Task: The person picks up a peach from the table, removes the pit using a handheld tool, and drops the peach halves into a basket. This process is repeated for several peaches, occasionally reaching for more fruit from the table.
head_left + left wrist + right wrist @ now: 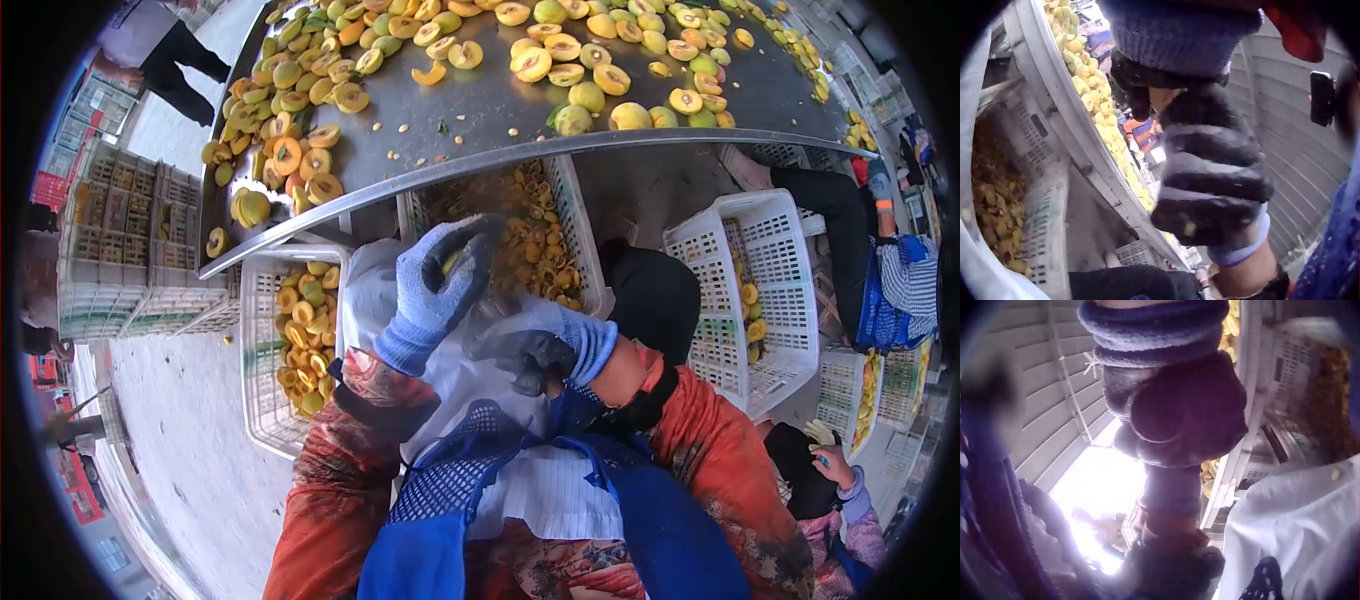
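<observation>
In the head view, the gloved left hand [435, 290] is raised in front of the body, a small yellowish piece [450, 262] pinched between its thumb and fingers. Beside and slightly below it is the gloved right hand [545, 345], its dark fingers curled and blurred; nothing is visible in its grip. The left wrist view has the right hand [1210, 175] as a fist close below the left hand [1141, 87], where a tan bit [1163, 98] shows. From the right wrist, the right hand [1179, 412] covers most of the left one, whose cuff [1172, 487] shows below.
A metal table [440, 130] with halved and whole yellow fruit stands ahead. Crates of fruit stand beneath its edge [590, 240], at the left [262, 400] and at the right [785, 300]. Stacked crates [130, 240] are at the far left; other people sit at the right.
</observation>
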Demonstrator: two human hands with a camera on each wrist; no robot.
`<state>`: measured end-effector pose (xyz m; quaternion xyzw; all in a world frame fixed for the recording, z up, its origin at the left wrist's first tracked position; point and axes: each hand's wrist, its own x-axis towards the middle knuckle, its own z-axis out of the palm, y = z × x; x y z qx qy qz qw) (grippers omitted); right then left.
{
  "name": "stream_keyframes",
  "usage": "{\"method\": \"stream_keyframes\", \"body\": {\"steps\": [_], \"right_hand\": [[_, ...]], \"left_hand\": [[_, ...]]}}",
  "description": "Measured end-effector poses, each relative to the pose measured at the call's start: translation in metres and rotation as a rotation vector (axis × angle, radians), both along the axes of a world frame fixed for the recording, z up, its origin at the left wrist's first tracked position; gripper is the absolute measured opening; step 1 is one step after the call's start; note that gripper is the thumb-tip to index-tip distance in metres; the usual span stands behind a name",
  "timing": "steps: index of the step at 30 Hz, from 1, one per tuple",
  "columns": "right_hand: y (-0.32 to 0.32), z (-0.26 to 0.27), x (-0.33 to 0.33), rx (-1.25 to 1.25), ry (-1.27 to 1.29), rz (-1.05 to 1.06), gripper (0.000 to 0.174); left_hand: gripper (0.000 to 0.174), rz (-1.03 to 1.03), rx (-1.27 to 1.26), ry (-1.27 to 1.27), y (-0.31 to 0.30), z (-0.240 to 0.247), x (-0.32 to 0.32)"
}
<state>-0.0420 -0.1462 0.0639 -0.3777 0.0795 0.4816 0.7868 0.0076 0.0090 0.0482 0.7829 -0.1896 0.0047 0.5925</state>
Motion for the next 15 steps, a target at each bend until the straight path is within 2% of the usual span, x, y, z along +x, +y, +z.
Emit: {"method": "stream_keyframes", "body": {"steps": [1,2,5,7,9,11,12,14,15], "right_hand": [[0.001,-0.008,-0.001,0.072,0.109,-0.027,0.013],[0.004,-0.017,-0.003,0.101,0.081,-0.048,0.013],[0.008,-0.030,-0.002,0.167,0.044,-0.037,0.014],[0.004,-0.028,-0.001,0.174,0.098,0.056,0.016],[0.007,-0.050,-0.012,0.294,0.053,-0.059,0.018],[0.011,-0.042,-0.011,0.522,0.141,-0.111,0.020],[0.009,-0.036,-0.007,0.690,0.170,-0.037,0.022],[0.008,-0.030,-0.004,0.645,0.125,-0.063,0.023],[0.008,-0.029,-0.003,0.625,0.110,-0.079,0.024]], "left_hand": [[0.024,-0.039,-0.004,0.012,0.001,-0.004,0.003],[0.025,-0.067,-0.067,0.182,0.001,0.001,0.003],[0.025,-0.076,-0.140,0.322,0.002,-0.005,0.001],[0.027,-0.187,-0.029,0.054,0.006,-0.015,0.005],[0.028,-0.266,0.068,-0.001,0.008,-0.004,0.009],[0.026,-0.220,-0.110,0.161,0.002,0.005,0.009],[0.026,-0.171,-0.227,0.271,-0.003,0.008,0.008],[0.024,-0.095,-0.462,0.523,-0.007,0.012,0.004],[0.024,-0.070,-0.423,0.317,-0.003,0.012,0.007]]}}
